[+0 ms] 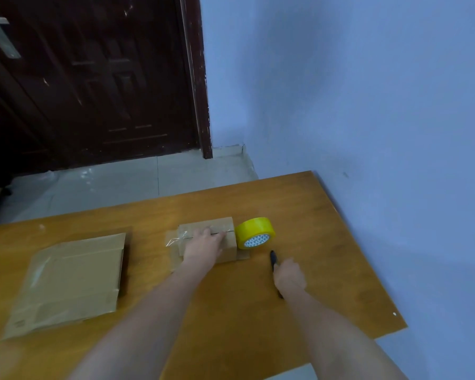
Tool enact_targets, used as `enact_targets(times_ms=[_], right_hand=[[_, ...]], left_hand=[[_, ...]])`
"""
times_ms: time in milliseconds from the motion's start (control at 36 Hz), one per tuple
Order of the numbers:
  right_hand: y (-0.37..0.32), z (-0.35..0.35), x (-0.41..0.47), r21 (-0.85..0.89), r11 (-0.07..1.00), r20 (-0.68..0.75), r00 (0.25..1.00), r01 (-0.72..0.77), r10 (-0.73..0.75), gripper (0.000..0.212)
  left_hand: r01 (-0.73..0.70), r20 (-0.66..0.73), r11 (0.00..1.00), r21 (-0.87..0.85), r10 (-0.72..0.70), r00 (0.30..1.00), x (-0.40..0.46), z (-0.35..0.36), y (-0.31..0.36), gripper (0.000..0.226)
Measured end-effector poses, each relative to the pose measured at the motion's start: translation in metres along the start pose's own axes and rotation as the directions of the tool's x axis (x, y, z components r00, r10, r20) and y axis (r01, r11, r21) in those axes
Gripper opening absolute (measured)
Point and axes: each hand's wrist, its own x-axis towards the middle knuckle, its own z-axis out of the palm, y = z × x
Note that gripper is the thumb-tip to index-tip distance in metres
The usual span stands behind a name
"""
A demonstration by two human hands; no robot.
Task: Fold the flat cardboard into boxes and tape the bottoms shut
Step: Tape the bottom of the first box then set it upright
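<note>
Your right hand [290,275] grips a black cutter [274,260]; your left hand [203,246] presses flat, fingers extended, on the taped cardboard box [225,250].

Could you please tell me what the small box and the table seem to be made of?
Small box: plain brown cardboard, matte, with glossy clear tape along its top seam. Table: apparently wood or wood-look laminate, orange-brown with a smooth, faintly shiny surface.
</note>
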Motion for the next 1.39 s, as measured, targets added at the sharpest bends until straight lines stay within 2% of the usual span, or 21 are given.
enact_targets(times_ms=[28,83,139,167,222,278,333,389,444,528,667,833,1000,1167,1306,1389], right_hand=[[-0.005,-0.004,0.001,0.059,0.998,-0.053,0.999,0.003,0.000,0.043],[-0.018,-0.015,0.004,0.112,0.988,-0.205,0.975,0.107,-0.082,0.040],[-0.033,-0.028,0.004,0.072,0.958,-0.347,0.907,0.278,-0.237,0.039],[-0.041,-0.034,0.004,0.030,0.934,-0.371,0.872,0.356,-0.320,0.040],[-0.058,-0.042,0.005,-0.100,0.867,-0.311,0.812,0.488,-0.493,0.044],[-0.076,-0.046,0.005,-0.245,0.772,-0.163,0.760,0.587,-0.630,0.045],[-0.092,-0.046,0.004,-0.351,0.668,0.008,0.716,0.656,-0.698,0.048],[-0.104,-0.043,0.004,-0.418,0.609,0.152,0.713,0.674,-0.685,0.050],[-0.108,-0.037,0.005,-0.438,0.618,0.221,0.745,0.652,-0.629,0.050],[-0.107,-0.032,0.008,-0.451,0.646,0.210,0.777,0.616,-0.594,0.043],[-0.104,-0.026,0.012,-0.516,0.574,0.165,0.731,0.636,-0.662,0.037],[-0.107,-0.021,0.016,-0.525,0.549,0.197,0.721,0.650,-0.665,0.035],[-0.092,-0.044,0.040,-0.503,0.636,0.154,0.785,0.585,-0.599,0.041],[-0.068,-0.070,0.066,-0.455,0.744,0.053,0.849,0.489,-0.526,0.043],[-0.051,-0.075,0.080,-0.387,0.814,-0.074,0.866,0.432,-0.495,0.045],[-0.043,-0.074,0.084,-0.351,0.827,-0.075,0.867,0.439,-0.492,0.043]], left_hand=[[0.000,0.002,1.000,-0.001,0.000,1.000,0.000,0.000,0.000,0.051],[-0.001,0.002,1.000,0.001,0.001,1.000,-0.001,0.000,0.000,0.052],[-0.002,-0.003,1.000,0.011,0.002,1.000,-0.001,0.001,0.000,0.052],[-0.002,-0.005,1.000,0.014,0.002,1.000,-0.002,0.002,0.000,0.052],[-0.002,-0.005,1.000,0.010,0.002,1.000,-0.003,0.003,0.000,0.052],[-0.004,-0.001,1.000,0.008,0.004,1.000,-0.003,0.003,0.001,0.052],[-0.008,-0.002,1.000,0.014,0.008,1.000,-0.003,0.004,0.001,0.051],[-0.007,-0.008,1.000,0.026,0.007,1.000,-0.004,0.005,-0.001,0.051],[-0.004,-0.013,0.999,0.041,0.005,1.000,-0.004,0.009,-0.002,0.052],[0.004,-0.011,0.999,0.041,-0.003,1.000,-0.002,0.015,-0.004,0.053],[0.006,0.004,0.999,0.049,-0.006,1.000,-0.003,0.021,-0.009,0.055],[0.017,-0.007,0.998,0.055,-0.016,1.000,-0.003,0.021,-0.014,0.055],[0.036,-0.027,0.999,0.021,-0.036,0.999,-0.006,0.024,-0.020,0.054],[0.041,-0.043,0.999,-0.030,-0.042,0.998,-0.007,0.024,-0.018,0.054],[0.048,-0.041,0.998,-0.045,-0.049,0.998,-0.009,0.025,-0.018,0.054],[0.052,-0.048,0.997,-0.063,-0.055,0.997,-0.009,0.025,-0.017,0.054]])
